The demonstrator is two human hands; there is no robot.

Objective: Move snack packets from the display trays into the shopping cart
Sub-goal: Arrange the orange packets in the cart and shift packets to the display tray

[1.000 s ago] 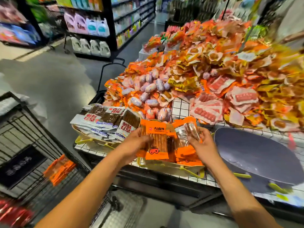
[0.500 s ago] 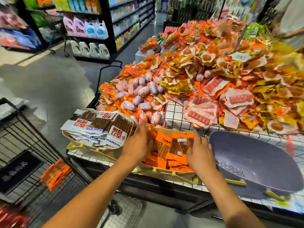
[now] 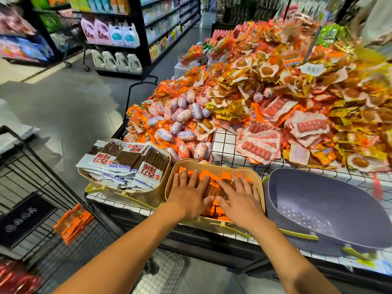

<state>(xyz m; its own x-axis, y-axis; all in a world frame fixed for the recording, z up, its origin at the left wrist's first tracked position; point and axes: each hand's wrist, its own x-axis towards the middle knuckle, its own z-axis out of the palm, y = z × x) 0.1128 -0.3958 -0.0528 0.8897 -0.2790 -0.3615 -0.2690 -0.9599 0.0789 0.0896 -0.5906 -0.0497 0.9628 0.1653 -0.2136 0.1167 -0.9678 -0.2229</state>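
L hand (image 3: 187, 196) + R hand (image 3: 241, 200) flat on orange pkts (image 3: 212, 177) in mid beige tray (image 3: 214, 163) on worktop | fingers straight, spread, gripping nothing; prob. squaring stack for two-hand scoop | cart (image 3: 31, 187) at left, some dropped pkts (image 3: 73, 222) inside.

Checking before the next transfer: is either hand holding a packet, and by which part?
Nothing is held. Left hand and right hand lie flat, fingers spread, on top of the orange packets in the beige tray.
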